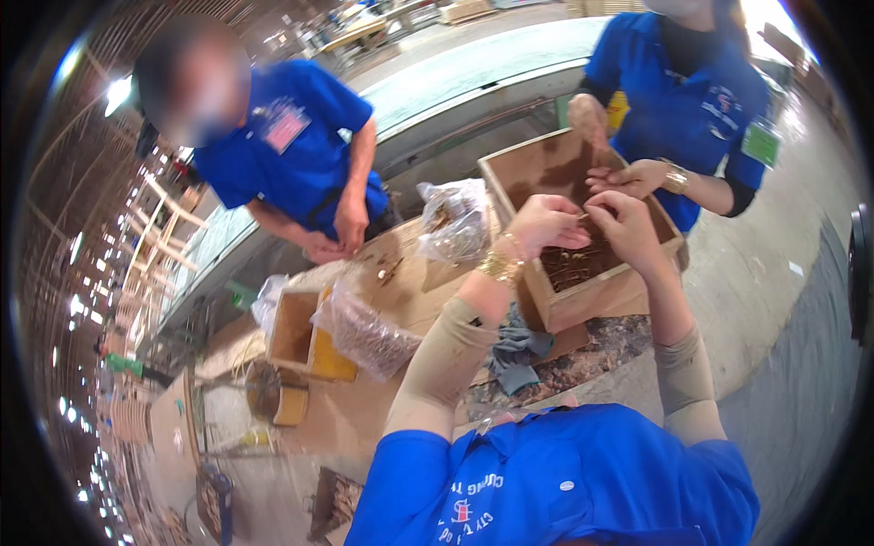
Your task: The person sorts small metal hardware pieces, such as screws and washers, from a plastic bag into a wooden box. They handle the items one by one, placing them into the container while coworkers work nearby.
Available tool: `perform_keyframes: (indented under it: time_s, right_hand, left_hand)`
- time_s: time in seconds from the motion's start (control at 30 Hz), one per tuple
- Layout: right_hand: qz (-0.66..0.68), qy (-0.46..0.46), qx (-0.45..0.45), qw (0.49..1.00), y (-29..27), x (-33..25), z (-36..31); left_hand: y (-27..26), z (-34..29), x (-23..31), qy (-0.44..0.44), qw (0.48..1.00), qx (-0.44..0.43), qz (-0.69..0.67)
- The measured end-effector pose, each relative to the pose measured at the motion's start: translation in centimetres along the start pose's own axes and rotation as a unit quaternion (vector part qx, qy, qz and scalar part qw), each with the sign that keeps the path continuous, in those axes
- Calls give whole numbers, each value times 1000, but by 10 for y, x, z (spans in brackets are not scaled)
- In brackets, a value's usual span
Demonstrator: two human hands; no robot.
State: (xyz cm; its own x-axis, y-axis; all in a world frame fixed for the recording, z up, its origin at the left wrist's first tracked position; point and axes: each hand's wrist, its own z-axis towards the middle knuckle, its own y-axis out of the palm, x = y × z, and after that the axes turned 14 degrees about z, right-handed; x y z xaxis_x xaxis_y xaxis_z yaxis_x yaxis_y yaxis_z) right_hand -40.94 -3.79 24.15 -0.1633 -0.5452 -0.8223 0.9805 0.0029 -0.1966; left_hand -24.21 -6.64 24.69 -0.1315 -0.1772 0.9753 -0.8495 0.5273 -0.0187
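Note:
My left hand (550,224) and my right hand (625,229) meet above an open wooden box (592,305). The fingertips of both are pinched close together around something small that I cannot make out. Thin, brownish, metal-looking pieces (568,269) lie loose in the bottom of the box, partly covered by my hands. Just beyond my fingers, a co-worker's hand (628,178) reaches over the same box from the far right side.
Another co-worker's hands (350,227) are at the table's far left. Clear plastic bags of small parts (453,218) (364,332) lie on the wooden table (414,296). A smaller wooden box (293,328) stands left. A grey cloth (517,353) lies before the large box.

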Motion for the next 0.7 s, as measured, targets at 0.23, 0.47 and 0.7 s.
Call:
perform_keyframes:
  time_s: [0.23, 0.47, 0.7]
  right_hand:
    - [-117, -19, -48, 992, 17, -12, -1]
    - [48, 100, -63, 992, 21, 12, -6]
    - [32, 111, -85, 990, 7, 43, -4]
  left_hand:
    - [10, 6, -15, 35, 998, 50, -23]
    - [10, 9, -25, 38, 991, 119, -50]
    - [23, 17, -31, 53, 988, 137, -50]
